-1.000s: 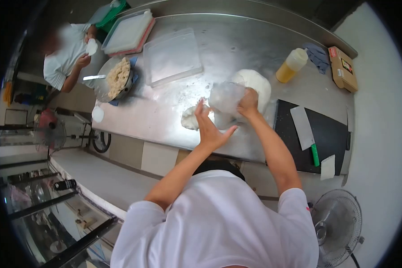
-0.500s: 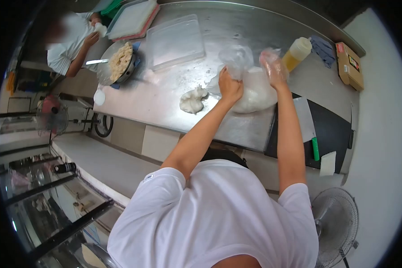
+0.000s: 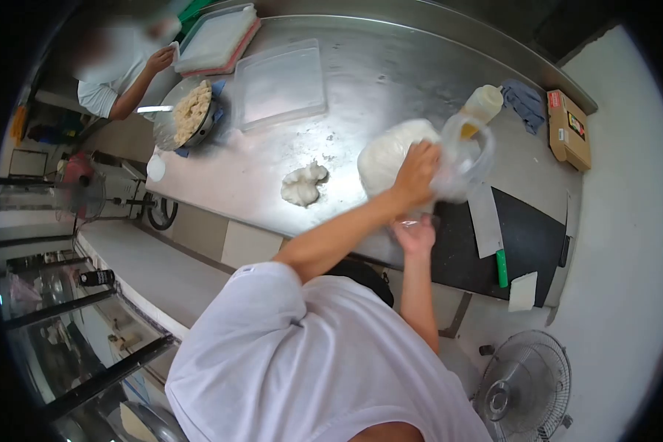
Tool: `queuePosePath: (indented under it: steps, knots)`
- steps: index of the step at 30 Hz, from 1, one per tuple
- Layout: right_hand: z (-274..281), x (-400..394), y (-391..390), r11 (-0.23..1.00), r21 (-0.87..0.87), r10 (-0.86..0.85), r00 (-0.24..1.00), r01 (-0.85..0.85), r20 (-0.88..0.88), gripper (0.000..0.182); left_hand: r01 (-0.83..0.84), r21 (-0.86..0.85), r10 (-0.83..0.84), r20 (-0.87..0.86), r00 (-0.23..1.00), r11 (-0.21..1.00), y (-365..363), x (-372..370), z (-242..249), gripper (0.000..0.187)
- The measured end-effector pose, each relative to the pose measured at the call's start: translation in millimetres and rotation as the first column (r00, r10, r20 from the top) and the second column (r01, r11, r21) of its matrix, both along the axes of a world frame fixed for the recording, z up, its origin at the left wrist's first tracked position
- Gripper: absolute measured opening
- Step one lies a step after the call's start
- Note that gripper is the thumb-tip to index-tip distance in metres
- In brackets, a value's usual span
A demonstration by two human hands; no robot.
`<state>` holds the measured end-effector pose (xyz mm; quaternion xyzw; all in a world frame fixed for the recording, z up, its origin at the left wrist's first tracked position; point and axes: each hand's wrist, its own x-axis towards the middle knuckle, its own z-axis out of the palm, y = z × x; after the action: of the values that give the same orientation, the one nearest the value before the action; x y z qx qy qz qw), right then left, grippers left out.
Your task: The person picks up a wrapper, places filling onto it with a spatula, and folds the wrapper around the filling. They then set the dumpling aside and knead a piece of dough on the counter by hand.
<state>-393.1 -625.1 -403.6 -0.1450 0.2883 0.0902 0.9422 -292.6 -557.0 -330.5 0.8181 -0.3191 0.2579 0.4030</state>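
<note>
My left hand (image 3: 418,174) is closed on a clear plastic bag (image 3: 465,163), whose loose end is blurred and spreads to the right of the fingers. Against that hand's left side lies a large rounded mass of white dough (image 3: 387,151), which looks wrapped in plastic. My right hand (image 3: 415,236) is just below my left wrist at the table's front edge, palm turned up, with clear plastic over its fingers. Those fingers are partly hidden, so their grip cannot be made out. A smaller lump of dough (image 3: 303,184) sits on the steel table (image 3: 353,74) to the left.
Behind the bag stands a squeeze bottle (image 3: 483,103) of yellow liquid, near a blue cloth (image 3: 524,105) and cardboard box (image 3: 569,131). A broad green-handled knife (image 3: 488,225) lies on a black board (image 3: 532,234). Left are a bowl of crumbly food (image 3: 191,114), a clear lid (image 3: 280,85) and a co-worker (image 3: 114,88).
The dough mass has shifted left and the bag's loose end has swung to the right. My left hand has moved right; my right hand has dropped towards me, below my left wrist.
</note>
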Motion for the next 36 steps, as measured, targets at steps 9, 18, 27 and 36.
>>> queuePosePath:
  steps: [9,18,27,36]
  knots:
    - [-37,-15,5,0.889,0.4,-0.3,0.943,0.223,0.143,0.057,-0.901,-0.261,-0.529,-0.847,0.042,0.346,93,-107,-50,0.048]
    - [-3,29,-42,0.924,-0.377,0.065,0.952,0.056,0.3,0.062,-0.311,-0.482,-0.533,-0.84,-0.102,0.819,102,15,-49,0.081]
    - [7,0,30,0.277,-0.938,0.019,0.975,0.207,0.22,0.065,-0.111,0.303,0.294,-0.667,0.685,0.947,109,-45,-19,0.117]
    - [-12,126,26,0.055,-0.979,0.025,0.98,0.195,0.197,0.061,-0.461,-0.296,0.081,-0.765,0.639,0.836,64,43,-75,0.141]
